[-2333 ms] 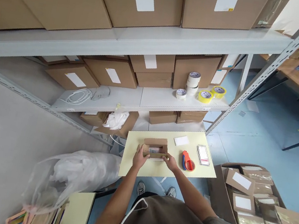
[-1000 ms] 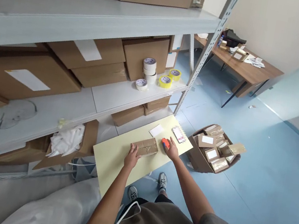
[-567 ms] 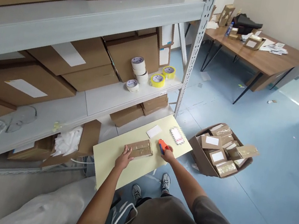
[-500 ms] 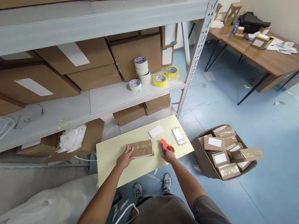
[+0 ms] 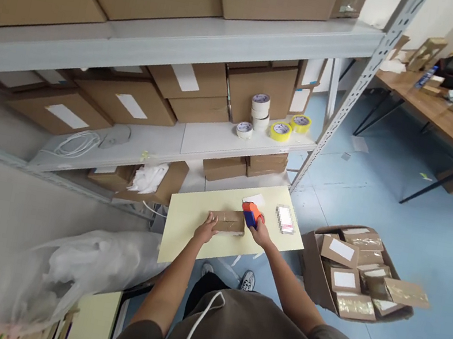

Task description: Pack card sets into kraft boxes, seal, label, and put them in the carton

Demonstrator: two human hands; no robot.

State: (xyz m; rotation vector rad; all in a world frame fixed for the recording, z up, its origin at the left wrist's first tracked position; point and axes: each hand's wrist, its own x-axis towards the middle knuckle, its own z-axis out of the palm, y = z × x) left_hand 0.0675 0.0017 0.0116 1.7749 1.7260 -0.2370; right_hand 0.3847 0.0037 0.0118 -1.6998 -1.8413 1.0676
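Note:
A small brown cardboard box (image 5: 229, 222) lies on a pale yellow table (image 5: 181, 246). My left hand (image 5: 206, 229) rests on the box's left end, fingers spread across its top. In my right hand (image 5: 260, 233) is an orange and blue tape dispenser (image 5: 251, 213), lifted at the box's right end; whether it touches the box I cannot tell. Partly behind the dispenser lies a white card (image 5: 254, 198). A pixelated, phone-shaped object (image 5: 285, 219) sits near the table's right edge.
Right of the table stands a carton (image 5: 318, 279) filled with small taped boxes. A metal shelf (image 5: 160, 149) behind carries large boxes, white tape rolls (image 5: 260, 105) and yellow tape rolls (image 5: 280, 132). Clear plastic wrap (image 5: 105, 259) lies to the left; a brown desk (image 5: 448, 129) stands back right.
My right hand has raised the tape dispenser and brought it left to the box's right end. My left hand stays on the box. The camera view has swung left.

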